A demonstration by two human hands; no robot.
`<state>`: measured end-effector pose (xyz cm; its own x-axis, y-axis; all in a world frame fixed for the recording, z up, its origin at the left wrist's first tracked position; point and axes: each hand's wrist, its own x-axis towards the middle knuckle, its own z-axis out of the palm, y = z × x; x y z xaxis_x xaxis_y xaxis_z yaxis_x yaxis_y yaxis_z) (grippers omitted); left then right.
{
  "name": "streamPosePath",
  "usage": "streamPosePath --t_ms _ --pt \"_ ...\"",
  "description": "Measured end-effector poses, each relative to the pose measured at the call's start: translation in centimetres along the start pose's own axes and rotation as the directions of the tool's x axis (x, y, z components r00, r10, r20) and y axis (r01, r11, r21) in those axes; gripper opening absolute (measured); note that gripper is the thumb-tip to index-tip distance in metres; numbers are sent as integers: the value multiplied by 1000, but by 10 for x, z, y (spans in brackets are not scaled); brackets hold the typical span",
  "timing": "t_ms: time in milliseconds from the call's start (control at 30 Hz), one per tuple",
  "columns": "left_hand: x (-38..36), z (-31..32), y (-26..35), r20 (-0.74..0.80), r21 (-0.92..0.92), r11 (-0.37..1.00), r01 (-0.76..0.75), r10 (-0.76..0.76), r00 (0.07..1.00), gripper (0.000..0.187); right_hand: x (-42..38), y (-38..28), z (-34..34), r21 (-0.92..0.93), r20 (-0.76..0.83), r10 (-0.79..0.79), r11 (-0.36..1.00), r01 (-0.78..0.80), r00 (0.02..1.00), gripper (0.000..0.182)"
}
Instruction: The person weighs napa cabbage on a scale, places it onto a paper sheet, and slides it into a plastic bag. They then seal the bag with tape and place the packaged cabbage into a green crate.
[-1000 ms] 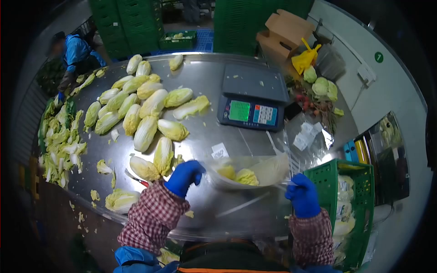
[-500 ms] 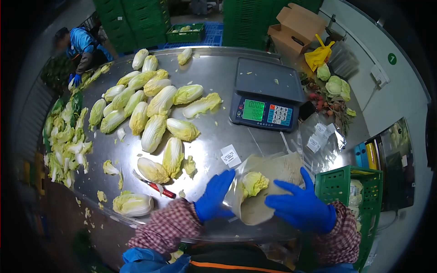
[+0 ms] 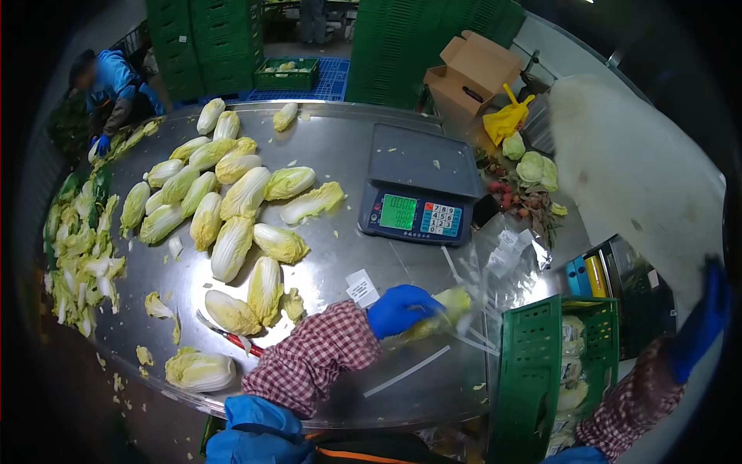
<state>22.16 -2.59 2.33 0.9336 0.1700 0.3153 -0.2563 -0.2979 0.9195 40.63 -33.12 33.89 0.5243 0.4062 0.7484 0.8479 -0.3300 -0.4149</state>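
Note:
My left hand (image 3: 403, 311), in a blue glove, is closed at the near end of a Chinese cabbage (image 3: 448, 309) in a clear plastic bag, on the steel table. Glare and blur hide part of the bag. Out at the far right, my right hand (image 3: 702, 321) is raised past the green crate, blurred, with a large pale sheet (image 3: 630, 158) hanging up from it. A white label (image 3: 361, 288) lies just beyond my left wrist. Beside my left sleeve is a knife with a red handle (image 3: 246, 344).
Loose Chinese cabbages (image 3: 232, 247) are spread over the table's left half. A scale (image 3: 421, 185) stands at the back, with label-bearing bags (image 3: 506, 251) in front. A green crate (image 3: 529, 387) holds wrapped cabbages. A co-worker (image 3: 120, 85) handles leaves at the far left.
My right hand has swung far right and up, pulling the pale sheet from around the cabbage. My left hand has moved right and closed at the bagged cabbage. The view has shifted slightly.

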Motion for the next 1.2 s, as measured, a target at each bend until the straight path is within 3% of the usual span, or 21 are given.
streamPosePath --t_ms 33,67,100,133,233,267,300,333,367,400,433,467,500,567,633,667,700,800,967,1133,1200 --pt "0 1 6 1 -1 1000 -3 3 1000 26 -2 1 -3 -211 39 -84 973 90 996 33" --pt "-7 5 12 132 266 910 -318 292 947 26 -11 10 13 -223 202 -75 967 121 976 34" --pt "-16 9 17 328 457 662 -594 495 805 25 -25 8 49 -224 364 -60 963 150 930 37" --pt "-36 17 15 493 585 540 -605 355 794 29 -46 -22 94 -10 408 132 990 -140 903 47" --pt "-103 33 -15 551 671 511 -537 141 822 31 -155 42 195 138 799 206 851 -506 565 53" --pt "-129 37 -24 459 709 550 -441 114 881 38 -202 60 232 49 859 191 893 -447 476 56" --pt "-149 37 -7 458 710 561 -425 90 884 38 -240 67 257 45 885 148 916 -398 441 59" --pt "-166 36 25 283 811 549 -204 -62 957 41 -268 69 272 -76 891 166 972 -222 422 59" --pt "-181 41 43 89 867 498 29 -211 974 43 -282 72 279 -68 903 159 970 -234 399 59" --pt "-198 54 46 83 866 498 48 -237 968 43 -293 75 285 5 887 190 907 -421 421 58" --pt "-216 68 49 -290 594 679 432 -320 902 47 -304 76 289 78 871 233 805 -588 433 57" --pt "-229 79 50 -572 145 743 653 -476 668 51 -310 81 293 107 845 228 814 -571 483 54" --pt "-231 89 49 -578 137 728 672 -493 651 51 -310 79 292 106 858 220 808 -580 464 54" --pt "-223 105 36 -231 -263 415 871 -904 361 44 -292 59 279 46 702 329 864 -501 631 49" --pt "-234 105 21 -149 -216 467 858 -884 443 37 -277 15 256 176 728 151 902 -396 668 25" --pt "-229 99 36 -245 -269 503 821 -860 447 31 -288 -2 244 280 789 -3 891 -356 614 19" --pt "-231 92 38 -208 -216 424 879 -900 383 29 -302 -27 231 343 875 -75 794 -503 478 14" --pt "-243 82 36 -94 -338 376 863 -926 367 27 -362 -77 220 498 784 -324 838 -225 530 11" --pt "-251 82 37 -26 -409 315 856 -942 334 26 -379 -104 221 405 795 -319 913 -59 516 7" --pt "-255 91 30 -129 -309 403 861 -915 383 24 -391 -114 231 294 898 -323 946 138 300 8" --pt "-261 92 30 -119 -355 416 837 -908 401 24 -397 -102 211 267 925 -274 962 63 263 10"
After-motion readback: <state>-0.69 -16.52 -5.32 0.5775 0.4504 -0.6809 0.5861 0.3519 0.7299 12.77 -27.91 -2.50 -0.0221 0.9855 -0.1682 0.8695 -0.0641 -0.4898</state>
